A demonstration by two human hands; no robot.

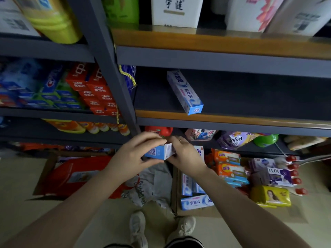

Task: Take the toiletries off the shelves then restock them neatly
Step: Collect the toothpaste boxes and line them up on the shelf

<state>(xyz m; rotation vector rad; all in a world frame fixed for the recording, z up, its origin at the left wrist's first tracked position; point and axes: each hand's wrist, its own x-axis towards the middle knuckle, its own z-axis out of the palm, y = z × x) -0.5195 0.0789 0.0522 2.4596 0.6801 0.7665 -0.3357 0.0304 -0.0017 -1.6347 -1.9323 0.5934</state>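
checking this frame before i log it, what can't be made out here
Head view only:
- Blue and white toothpaste box: its length is hidden by the left hand and right hand gripping it.
- Red and blue boxes on the left shelf: print blurred.
- White carton with pink flowers: top cut off by the frame edge.

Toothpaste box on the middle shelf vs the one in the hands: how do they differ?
The toothpaste box on the shelf lies alone, untouched, slanted on the dark shelf board; the held box is gripped by the left hand and right hand below that shelf. The shelf box shows its full long printed side; the held box shows mainly its blue end, the rest covered by fingers. Both look like the same white-and-blue design with a code on the end.
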